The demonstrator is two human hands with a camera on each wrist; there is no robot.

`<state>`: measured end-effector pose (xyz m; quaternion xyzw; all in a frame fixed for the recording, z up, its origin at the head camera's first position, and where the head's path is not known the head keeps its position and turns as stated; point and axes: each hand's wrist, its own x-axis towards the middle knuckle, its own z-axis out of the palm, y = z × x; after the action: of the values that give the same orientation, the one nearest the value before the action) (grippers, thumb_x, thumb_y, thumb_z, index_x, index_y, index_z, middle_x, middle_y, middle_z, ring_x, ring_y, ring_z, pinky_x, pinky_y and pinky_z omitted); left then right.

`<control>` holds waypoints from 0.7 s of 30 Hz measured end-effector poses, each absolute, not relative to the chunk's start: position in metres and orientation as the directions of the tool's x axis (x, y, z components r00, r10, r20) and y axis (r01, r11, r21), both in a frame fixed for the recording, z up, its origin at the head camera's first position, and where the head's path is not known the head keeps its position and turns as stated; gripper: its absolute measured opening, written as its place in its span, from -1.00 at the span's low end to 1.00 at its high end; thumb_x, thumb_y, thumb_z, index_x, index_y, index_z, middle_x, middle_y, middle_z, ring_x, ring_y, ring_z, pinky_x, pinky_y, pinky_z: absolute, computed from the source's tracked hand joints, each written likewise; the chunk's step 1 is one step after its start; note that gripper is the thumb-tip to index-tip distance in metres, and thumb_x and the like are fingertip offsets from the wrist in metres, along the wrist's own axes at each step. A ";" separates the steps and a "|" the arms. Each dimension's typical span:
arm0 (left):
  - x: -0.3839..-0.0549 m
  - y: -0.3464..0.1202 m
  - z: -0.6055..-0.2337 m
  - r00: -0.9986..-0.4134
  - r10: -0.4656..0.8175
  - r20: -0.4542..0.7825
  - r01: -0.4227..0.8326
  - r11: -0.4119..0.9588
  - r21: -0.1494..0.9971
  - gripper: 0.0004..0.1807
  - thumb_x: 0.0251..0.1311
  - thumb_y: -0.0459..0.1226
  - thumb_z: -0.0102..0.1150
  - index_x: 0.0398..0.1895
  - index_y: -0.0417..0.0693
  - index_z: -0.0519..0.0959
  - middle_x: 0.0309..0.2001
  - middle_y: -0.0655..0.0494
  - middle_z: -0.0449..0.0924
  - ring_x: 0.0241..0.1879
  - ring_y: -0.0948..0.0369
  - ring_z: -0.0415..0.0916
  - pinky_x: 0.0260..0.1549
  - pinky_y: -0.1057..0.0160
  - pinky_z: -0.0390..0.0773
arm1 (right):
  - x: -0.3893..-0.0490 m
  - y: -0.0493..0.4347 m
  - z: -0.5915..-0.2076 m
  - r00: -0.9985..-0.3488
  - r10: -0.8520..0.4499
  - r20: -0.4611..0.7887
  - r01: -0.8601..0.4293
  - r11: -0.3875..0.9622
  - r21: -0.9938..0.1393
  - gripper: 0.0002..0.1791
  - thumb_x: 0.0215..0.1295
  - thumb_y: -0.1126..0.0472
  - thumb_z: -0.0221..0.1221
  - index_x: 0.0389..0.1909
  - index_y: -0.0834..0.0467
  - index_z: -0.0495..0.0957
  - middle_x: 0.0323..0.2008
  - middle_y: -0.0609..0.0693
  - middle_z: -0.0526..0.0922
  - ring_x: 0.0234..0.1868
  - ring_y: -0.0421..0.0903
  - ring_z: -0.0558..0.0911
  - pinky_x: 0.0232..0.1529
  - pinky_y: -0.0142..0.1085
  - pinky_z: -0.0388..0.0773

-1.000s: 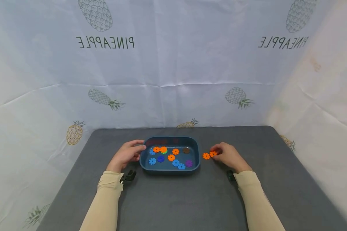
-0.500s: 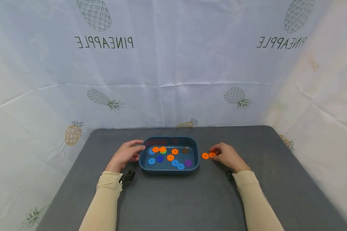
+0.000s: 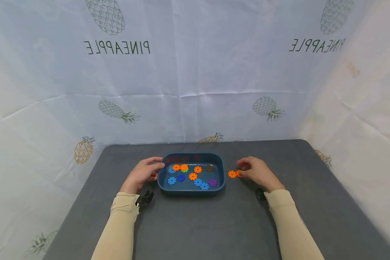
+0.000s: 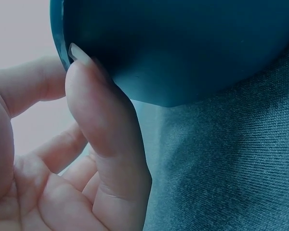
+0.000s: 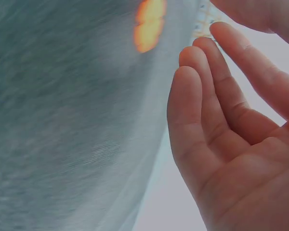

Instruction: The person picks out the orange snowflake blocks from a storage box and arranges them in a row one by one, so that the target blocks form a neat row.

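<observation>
My left hand (image 3: 143, 174) is at the left end of a dark blue plastic tray (image 3: 191, 193). In the left wrist view the thumb (image 4: 101, 120) lies on the tray's wall (image 4: 183, 72) at the rim, with the index finger on the other side, pinching it. Two orange notched building discs lie side by side on the table to the tray's right; the left disc (image 3: 232, 174) shows fully, the right disc (image 3: 238, 173) is partly hidden by my right hand (image 3: 258, 173). The right wrist view shows that hand's fingers loosely bent, holding nothing, apart from the orange discs (image 5: 149, 24).
Inside the tray lie several notched discs: orange (image 3: 193, 176), light blue (image 3: 171, 180), dark blue (image 3: 181, 177), purple (image 3: 212, 183) and brown (image 3: 209, 168). A grey cloth covers the table (image 3: 195, 227). A white pineapple-print curtain (image 3: 195, 72) hangs behind it.
My right hand has let go of the right orange disc and lifted slightly away from it, up and to the right. The left hand stays on the tray's rim.
</observation>
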<state>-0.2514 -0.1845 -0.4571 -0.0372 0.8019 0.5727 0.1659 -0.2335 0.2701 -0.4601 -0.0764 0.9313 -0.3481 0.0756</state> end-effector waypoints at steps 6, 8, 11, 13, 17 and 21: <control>-0.252 -0.186 -0.459 -0.942 0.132 -0.308 -0.250 0.333 0.909 -0.36 0.51 -0.06 0.30 0.55 -0.06 0.45 -0.27 0.09 0.61 -0.41 0.24 0.54 -0.33 0.33 0.69 | -0.235 0.255 -0.439 -0.969 -0.237 -0.072 -0.130 0.734 -0.666 -0.56 0.47 0.20 0.37 0.32 0.16 0.65 0.22 0.15 0.70 0.12 0.06 0.66 0.18 0.06 0.69; -0.252 -0.187 -0.459 -0.943 0.129 -0.306 -0.250 0.331 0.910 -0.37 0.51 -0.07 0.29 0.55 -0.06 0.45 -0.26 0.09 0.60 -0.41 0.24 0.53 -0.33 0.33 0.68 | -0.238 0.248 -0.428 -0.962 -0.263 -0.072 -0.151 0.733 -0.663 -0.56 0.48 0.22 0.36 0.32 0.16 0.65 0.22 0.17 0.69 0.13 0.07 0.65 0.20 0.07 0.68; -0.252 -0.188 -0.460 -0.944 0.124 -0.306 -0.251 0.331 0.910 -0.38 0.52 -0.08 0.28 0.56 -0.05 0.45 -0.24 0.07 0.59 -0.41 0.23 0.52 -0.33 0.33 0.68 | -0.244 0.234 -0.413 -0.950 -0.305 -0.072 -0.191 0.744 -0.641 -0.58 0.47 0.24 0.36 0.30 0.14 0.66 0.19 0.13 0.71 0.14 0.06 0.65 0.22 0.07 0.67; -0.252 -0.189 -0.460 -0.944 0.126 -0.305 -0.250 0.330 0.910 -0.37 0.52 -0.08 0.28 0.56 -0.04 0.44 -0.24 0.07 0.58 -0.42 0.23 0.52 -0.33 0.33 0.69 | -0.249 0.224 -0.404 -0.939 -0.335 -0.072 -0.221 0.752 -0.621 -0.59 0.46 0.24 0.37 0.28 0.11 0.67 0.16 0.08 0.71 0.13 0.04 0.66 0.22 0.05 0.67; -0.252 -0.189 -0.462 -0.943 0.135 -0.305 -0.250 0.322 0.913 -0.36 0.51 -0.07 0.30 0.56 -0.04 0.44 -0.25 0.07 0.56 -0.43 0.23 0.51 -0.34 0.31 0.70 | -0.258 0.205 -0.389 -0.907 -0.411 -0.087 -0.295 0.770 -0.566 -0.60 0.46 0.25 0.38 0.27 0.13 0.68 0.15 0.07 0.72 0.12 0.02 0.66 0.23 0.02 0.67; -0.253 -0.188 -0.462 -0.942 0.139 -0.307 -0.252 0.314 0.915 -0.35 0.50 -0.05 0.31 0.56 -0.03 0.45 -0.25 0.08 0.56 -0.45 0.24 0.51 -0.35 0.31 0.70 | -0.265 0.188 -0.380 -0.870 -0.477 -0.125 -0.349 0.775 -0.528 -0.59 0.48 0.27 0.36 0.30 0.17 0.66 0.21 0.14 0.72 0.17 0.04 0.66 0.28 0.02 0.66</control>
<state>-0.2530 -0.1880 -0.4623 -0.0356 0.7931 0.5846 0.1671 -0.2654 0.1877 -0.3797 -0.2213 0.9334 -0.2525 0.1269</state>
